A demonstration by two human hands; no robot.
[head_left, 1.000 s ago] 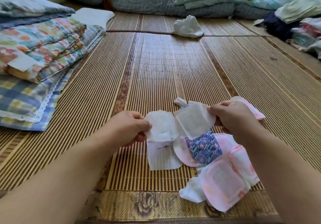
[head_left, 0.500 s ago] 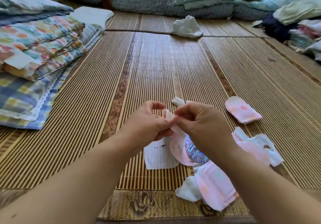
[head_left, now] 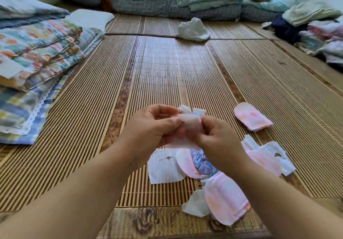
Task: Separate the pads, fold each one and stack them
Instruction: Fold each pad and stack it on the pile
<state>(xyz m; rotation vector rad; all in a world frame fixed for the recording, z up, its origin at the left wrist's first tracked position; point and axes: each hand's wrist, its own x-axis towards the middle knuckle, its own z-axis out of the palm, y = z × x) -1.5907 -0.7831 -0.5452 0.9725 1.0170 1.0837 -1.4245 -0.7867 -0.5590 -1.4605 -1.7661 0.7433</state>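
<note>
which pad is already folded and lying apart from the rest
The small pink pad lying alone on the mat, past the right hand; the others overlap in the heap or are held.

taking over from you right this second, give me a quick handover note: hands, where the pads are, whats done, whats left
Left hand: pinches one end of a white pad, held over the pile.
Right hand: pinches the other end of the same pad, which is partway through a fold.
Done: one folded pad lies alone on the mat, to the right.
Left: finish this fold and set the pad on the folded pad. The pile is loose white and pink pieces, overlapping and unfolded, and each needs separating, folding and stacking.
</note>
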